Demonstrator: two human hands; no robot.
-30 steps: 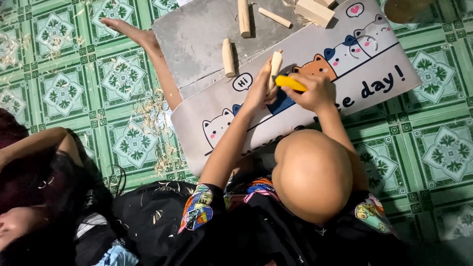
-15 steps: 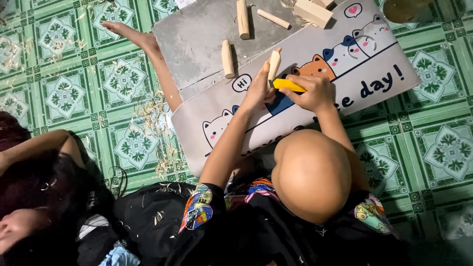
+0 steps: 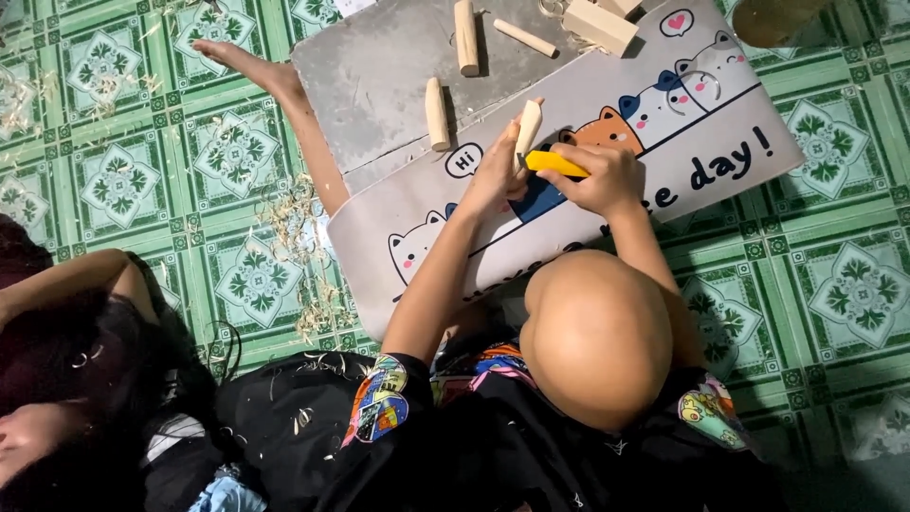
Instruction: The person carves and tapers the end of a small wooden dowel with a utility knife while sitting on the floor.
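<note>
Wood shavings (image 3: 294, 246) litter the tiled floor at nine o'clock. At centre, the left hand (image 3: 495, 171) grips a pale wooden stick (image 3: 527, 128), partly whittled. The right hand (image 3: 599, 175) closes on a yellow knife (image 3: 555, 164); shaped pieces (image 3: 436, 114) lie at twelve o'clock.

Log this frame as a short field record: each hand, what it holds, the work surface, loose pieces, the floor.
left hand: grips a pale wooden stick, upright
right hand: holds a yellow-handled knife against the stick
work surface: grey board beside a cartoon cat mat
loose pieces: wooden pegs and a block on the board
floor: green patterned tiles with wood shavings
</note>
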